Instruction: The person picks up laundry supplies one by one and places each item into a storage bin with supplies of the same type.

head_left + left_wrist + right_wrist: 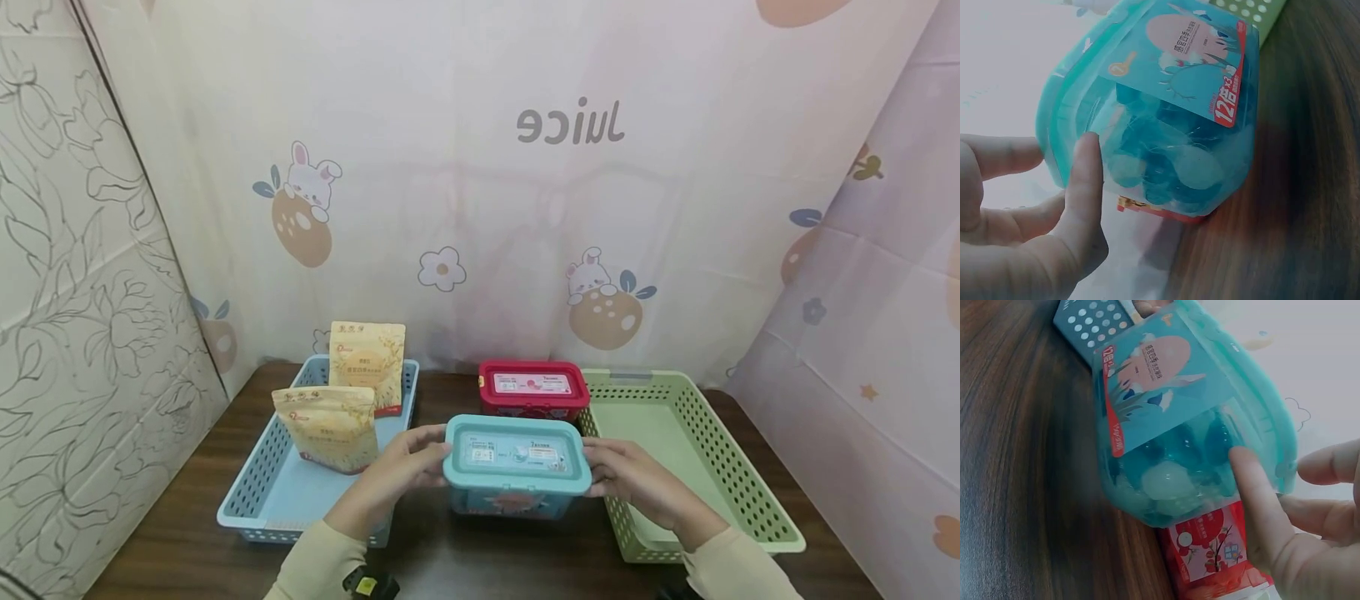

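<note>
My left hand (405, 467) and right hand (633, 477) grip a teal tub (517, 460) between them, red tub (534, 385) on its far side, blue basket (303, 496) left, green basket (667, 437) right

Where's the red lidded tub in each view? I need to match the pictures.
Head: red lidded tub just right of centre, behind the teal lidded tub.
Left wrist: a sliver below centre, mostly hidden.
Right wrist: bottom, right of centre, partly hidden.
Shared landmark: teal lidded tub.
</note>
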